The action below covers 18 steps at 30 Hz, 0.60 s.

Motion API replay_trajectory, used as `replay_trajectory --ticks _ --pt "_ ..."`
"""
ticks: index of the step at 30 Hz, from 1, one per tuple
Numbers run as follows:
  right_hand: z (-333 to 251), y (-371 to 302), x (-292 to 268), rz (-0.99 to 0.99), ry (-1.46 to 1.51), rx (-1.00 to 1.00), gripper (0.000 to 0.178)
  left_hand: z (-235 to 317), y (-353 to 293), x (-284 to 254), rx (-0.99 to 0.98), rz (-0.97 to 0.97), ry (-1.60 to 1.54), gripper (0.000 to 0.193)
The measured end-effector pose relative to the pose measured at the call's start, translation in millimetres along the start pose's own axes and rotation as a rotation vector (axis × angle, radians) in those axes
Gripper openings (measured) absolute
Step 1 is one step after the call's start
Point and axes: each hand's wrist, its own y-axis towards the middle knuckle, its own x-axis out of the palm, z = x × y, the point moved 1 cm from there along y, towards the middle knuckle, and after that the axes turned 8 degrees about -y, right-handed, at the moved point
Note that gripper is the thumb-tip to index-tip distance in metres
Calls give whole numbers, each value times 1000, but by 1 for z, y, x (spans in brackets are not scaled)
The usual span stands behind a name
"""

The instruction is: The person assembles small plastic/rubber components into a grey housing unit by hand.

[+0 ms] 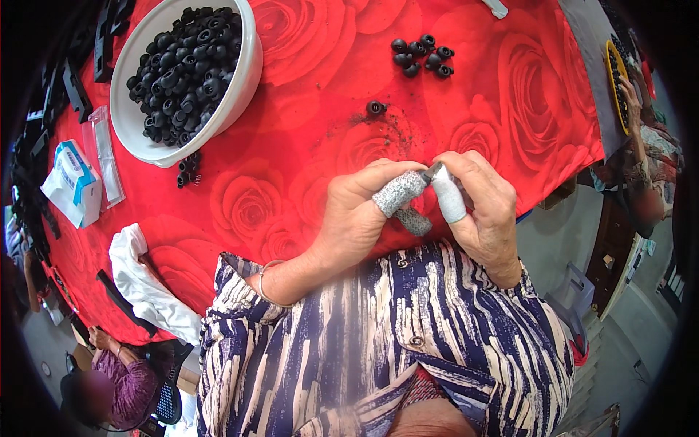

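My left hand (pixel 357 207) and my right hand (pixel 486 207) meet above the near part of the red table, fingertips almost touching. Both are closed in a pinch at a small dark piece (pixel 432 172), mostly covered by the fingers, so its kind does not show. Speckled grey knitted sleeves cover fingers of my left hand, and a paler one is on a finger of my right. Just beyond the hands lies a single round black plastic part (pixel 376 108) among dark crumbs. Farther right sits a small group of similar black parts (pixel 416 49).
A white bowl (pixel 249 80) heaped with black parts stands far left, with a few parts (pixel 189 169) beside it. Left are a tissue pack (pixel 73 186), a clear plastic strip (pixel 108 156) and a white cloth (pixel 142 284). Other people (pixel 120 386) sit around the table (pixel 313 62).
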Motion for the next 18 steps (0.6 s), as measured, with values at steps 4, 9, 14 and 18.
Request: replay_trajectory --ticks 4,9,14,18 --pt "-1 -3 5 60 -20 19 32 -1 -2 2 47 60 55 21" --pt "-1 -5 7 99 -97 -25 32 -2 -3 2 111 63 105 20" --pt "6 -6 10 130 -10 -76 31 -2 -3 2 -22 84 -29 21" --pt "6 -4 4 27 84 -68 28 -3 -3 0 41 59 22 21"
